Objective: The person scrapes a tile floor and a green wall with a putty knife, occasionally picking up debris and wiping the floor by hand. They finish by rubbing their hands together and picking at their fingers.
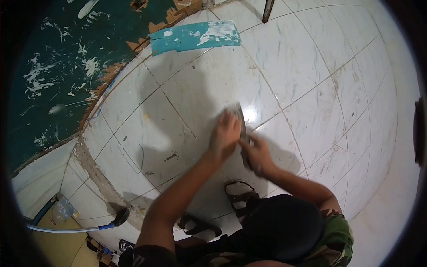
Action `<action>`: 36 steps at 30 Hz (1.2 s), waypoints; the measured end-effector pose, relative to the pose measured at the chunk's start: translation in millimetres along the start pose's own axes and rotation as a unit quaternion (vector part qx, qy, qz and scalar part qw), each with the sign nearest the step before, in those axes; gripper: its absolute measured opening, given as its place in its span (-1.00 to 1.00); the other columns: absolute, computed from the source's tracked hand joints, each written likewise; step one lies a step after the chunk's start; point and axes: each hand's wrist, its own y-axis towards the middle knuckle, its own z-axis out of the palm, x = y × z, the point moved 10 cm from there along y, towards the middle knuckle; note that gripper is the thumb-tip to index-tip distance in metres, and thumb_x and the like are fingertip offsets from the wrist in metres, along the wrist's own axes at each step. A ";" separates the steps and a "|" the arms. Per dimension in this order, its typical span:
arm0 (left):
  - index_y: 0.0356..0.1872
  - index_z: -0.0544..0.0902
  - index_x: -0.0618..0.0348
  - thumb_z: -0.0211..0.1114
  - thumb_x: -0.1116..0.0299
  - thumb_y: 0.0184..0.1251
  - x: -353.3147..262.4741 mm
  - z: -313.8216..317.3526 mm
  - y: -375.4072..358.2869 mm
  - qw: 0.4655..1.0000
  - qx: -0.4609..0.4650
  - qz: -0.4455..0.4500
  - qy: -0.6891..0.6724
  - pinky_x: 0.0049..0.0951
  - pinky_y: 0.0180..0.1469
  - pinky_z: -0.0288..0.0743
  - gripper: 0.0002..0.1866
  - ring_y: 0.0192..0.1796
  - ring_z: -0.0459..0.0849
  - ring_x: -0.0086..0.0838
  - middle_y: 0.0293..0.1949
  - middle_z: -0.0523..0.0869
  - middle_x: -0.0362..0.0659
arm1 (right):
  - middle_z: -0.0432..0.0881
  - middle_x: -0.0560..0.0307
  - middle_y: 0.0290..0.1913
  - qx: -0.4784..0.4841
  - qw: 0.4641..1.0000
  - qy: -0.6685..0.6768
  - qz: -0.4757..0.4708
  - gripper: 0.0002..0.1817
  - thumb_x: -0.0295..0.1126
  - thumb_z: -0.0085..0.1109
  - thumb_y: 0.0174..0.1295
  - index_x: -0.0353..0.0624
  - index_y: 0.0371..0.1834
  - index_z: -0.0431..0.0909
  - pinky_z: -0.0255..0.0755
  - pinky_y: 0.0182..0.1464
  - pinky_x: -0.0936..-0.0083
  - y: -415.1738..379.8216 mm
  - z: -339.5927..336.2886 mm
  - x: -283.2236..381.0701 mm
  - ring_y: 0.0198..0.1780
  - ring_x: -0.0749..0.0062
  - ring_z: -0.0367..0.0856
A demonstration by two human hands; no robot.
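"Steadying that long tool two-handed?"

"Presumably: the right hand has its grip wrapped round the near end for control; left hand blurred against it, grasping or pressing, I can't tell. It's over the tiled floor."

Prob. a reno site: tiled flr, ragged-edged green panel w/ white smears.

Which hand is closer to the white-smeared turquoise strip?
The left bare hand, farther forward along the slim dark tool; the right bare hand is farther back.
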 end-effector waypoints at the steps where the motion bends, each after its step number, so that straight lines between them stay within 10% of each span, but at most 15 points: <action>1: -0.22 0.58 0.23 0.34 0.47 0.12 20.2 11.2 27.0 0.998 0.037 -0.031 -0.035 -0.24 0.22 0.57 -0.80 0.09 0.67 -0.10 -0.10 0.60 0.01 | 0.40 0.25 -0.64 -0.006 0.999 -0.033 -0.041 -0.77 -0.34 0.13 0.48 -0.28 0.02 0.50 0.13 -0.78 0.52 15.6 0.8 28.0 -0.78 0.57 0.31; 7: -0.22 0.59 0.18 0.44 0.39 0.07 43.1 27.7 116.8 0.995 0.100 -0.017 -0.020 -0.31 0.08 0.61 -0.73 -0.04 0.66 -0.18 -0.10 0.60 -0.05 | 0.45 0.21 -0.58 0.016 0.995 0.051 -0.089 -0.82 -0.36 0.11 0.48 -0.26 -0.02 0.53 0.10 -0.78 0.53 52.8 -2.4 107.0 -0.80 0.56 0.28; 10: -0.12 0.61 0.23 0.38 0.39 0.13 -9.2 27.4 56.4 0.994 0.081 0.067 0.030 -0.22 0.24 0.56 -0.71 0.07 0.67 -0.09 -0.06 0.60 0.04 | 0.43 0.26 -0.60 -0.034 0.996 -0.027 -0.080 -0.69 -0.29 0.16 0.47 -0.17 0.18 0.52 0.09 -0.75 0.53 20.6 -29.5 42.8 -0.77 0.59 0.27; 16: -0.04 0.57 0.36 0.33 0.44 0.17 -57.2 33.6 35.2 0.986 0.120 0.119 -0.007 -0.21 0.35 0.48 -0.66 0.19 0.61 0.00 -0.01 0.58 0.09 | 0.41 0.27 -0.62 -0.033 0.998 0.048 0.008 -0.85 -0.35 0.17 0.46 -0.14 -0.03 0.52 0.08 -0.76 0.54 -9.2 -61.1 14.2 -0.77 0.60 0.26; 21: -0.07 0.57 0.26 0.41 0.28 0.19 -20.0 46.8 135.1 0.990 0.126 0.053 0.046 -0.27 0.28 0.48 -0.64 0.12 0.62 -0.14 -0.04 0.59 -0.01 | 0.43 0.26 -0.63 -0.013 0.998 -0.004 -0.053 -0.77 -0.25 0.14 0.46 -0.19 -0.06 0.59 0.06 -0.78 0.53 39.4 -59.7 109.4 -0.78 0.60 0.31; 30: -0.12 0.57 0.26 0.38 0.40 0.19 -44.7 45.2 64.9 0.992 0.092 0.083 -0.014 -0.26 0.15 0.59 -0.72 0.11 0.65 -0.04 -0.07 0.58 0.04 | 0.39 0.28 -0.62 -0.024 0.999 0.007 -0.021 -0.84 -0.36 0.14 0.47 -0.22 -0.06 0.54 -0.01 -0.79 0.53 4.6 -63.1 56.4 -0.80 0.59 0.24; 36: -0.16 0.54 0.18 0.45 0.47 0.03 11.7 41.7 144.3 0.994 0.095 -0.023 -0.044 -0.26 -0.03 0.65 -0.66 0.04 0.68 -0.14 -0.07 0.57 -0.03 | 0.45 0.23 -0.57 0.007 0.998 0.011 -0.060 -0.83 -0.34 0.11 0.48 -0.22 -0.07 0.53 -0.01 -0.78 0.53 50.3 -47.2 118.4 -0.78 0.59 0.27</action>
